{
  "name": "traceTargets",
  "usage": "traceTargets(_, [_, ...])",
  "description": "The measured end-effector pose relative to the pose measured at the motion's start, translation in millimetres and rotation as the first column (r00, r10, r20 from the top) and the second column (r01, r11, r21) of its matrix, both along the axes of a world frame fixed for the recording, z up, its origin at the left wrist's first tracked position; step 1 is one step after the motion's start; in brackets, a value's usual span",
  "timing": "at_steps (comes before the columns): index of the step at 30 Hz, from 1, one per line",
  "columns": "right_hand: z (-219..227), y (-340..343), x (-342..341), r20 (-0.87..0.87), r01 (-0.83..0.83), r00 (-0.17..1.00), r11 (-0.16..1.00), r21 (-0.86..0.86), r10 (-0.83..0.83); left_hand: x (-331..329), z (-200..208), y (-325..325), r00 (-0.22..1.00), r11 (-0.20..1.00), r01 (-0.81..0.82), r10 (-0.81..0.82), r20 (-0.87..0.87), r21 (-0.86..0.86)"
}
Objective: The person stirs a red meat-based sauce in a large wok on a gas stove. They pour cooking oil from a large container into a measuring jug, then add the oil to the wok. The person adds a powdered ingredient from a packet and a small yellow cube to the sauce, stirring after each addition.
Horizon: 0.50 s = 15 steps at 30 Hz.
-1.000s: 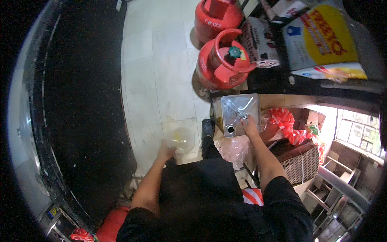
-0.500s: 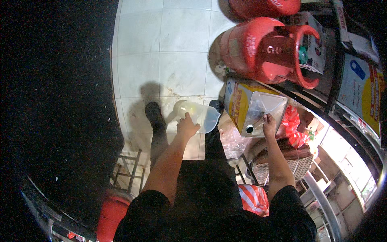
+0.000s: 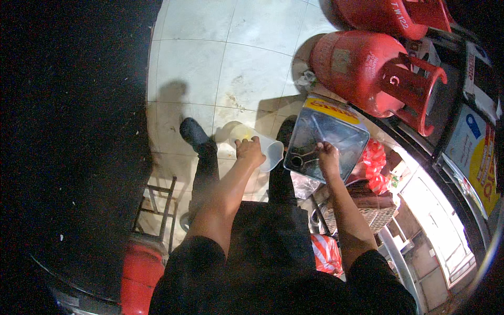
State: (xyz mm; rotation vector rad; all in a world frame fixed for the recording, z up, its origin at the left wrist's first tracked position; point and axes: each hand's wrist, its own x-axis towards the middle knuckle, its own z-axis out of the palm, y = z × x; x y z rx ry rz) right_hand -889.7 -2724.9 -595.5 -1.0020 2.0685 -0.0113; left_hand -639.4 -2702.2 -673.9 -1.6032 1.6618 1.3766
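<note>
My left hand [image 3: 250,152] is wrapped around a translucent plastic jug [image 3: 273,151], which leans with its mouth toward the right. A little yellowish liquid seems to show near its bottom. My right hand [image 3: 329,156] grips the small wire handle on top of a square metal tin [image 3: 344,137] with a yellow printed side. The tin is tipped toward the jug. A round opening [image 3: 296,161] sits at the tin's near-left corner, close to the jug's rim. I see no stream between them.
Red gas cylinders [image 3: 362,73] stand beyond the tin at the upper right. Under me are my shoes [image 3: 194,134] on a stained tiled floor [image 3: 257,68]. A dark surface [image 3: 79,131] fills the left side. A red-and-white plastic bag [image 3: 325,253] lies at the lower right.
The tin has moved left and tilted, bringing its opening nearer the jug. My right hand has moved left with it. The jug stays in my left hand, and the view has shifted.
</note>
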Motion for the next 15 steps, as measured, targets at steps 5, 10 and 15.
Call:
traceTargets(5, [-20.8,-3.5,52.0,-0.069,-0.165,0.984,0.986,0.019,0.166,17.9,-5.8,-10.6,0.997,0.997,0.077,-0.077,0.032,-0.013])
traceTargets(10, [-61.6,8.2,89.7,0.009,-0.059,0.998,0.998,0.037,0.059,31.1,-20.3,-17.7,0.986,0.993,0.121,-0.120,0.118,0.005])
traceTargets(15, [-81.2,9.4,116.6,-0.001,-0.161,0.987,0.985,0.066,0.161,47.8,-42.7,-18.4,0.983,0.994,0.074,-0.086,0.164,0.079])
